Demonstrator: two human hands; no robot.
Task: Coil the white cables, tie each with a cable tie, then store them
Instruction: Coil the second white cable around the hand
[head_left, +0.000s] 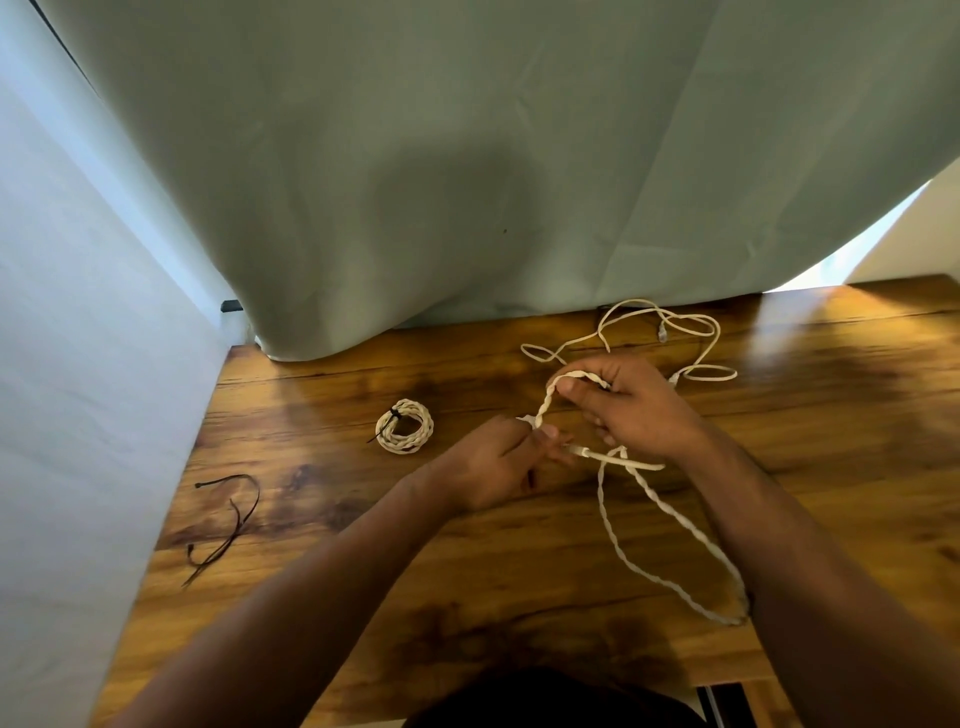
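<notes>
A white twisted cable (654, 504) runs from both hands in a long loop down toward the table's near right. My left hand (493, 462) pinches the cable near its plug end, at the middle of the table. My right hand (628, 402) grips a small loop of the same cable just above and to the right. A coiled white cable (404, 426), bound with a black tie, lies on the table to the left of the hands. A thin loose white cable (670, 332) sprawls behind my right hand. Black cable ties (228, 525) lie at the far left.
The wooden table (363, 571) ends at a pale cloth backdrop (467, 182) at the back and a white panel (78, 415) on the left. A dark slot (722, 701) shows at the near right edge.
</notes>
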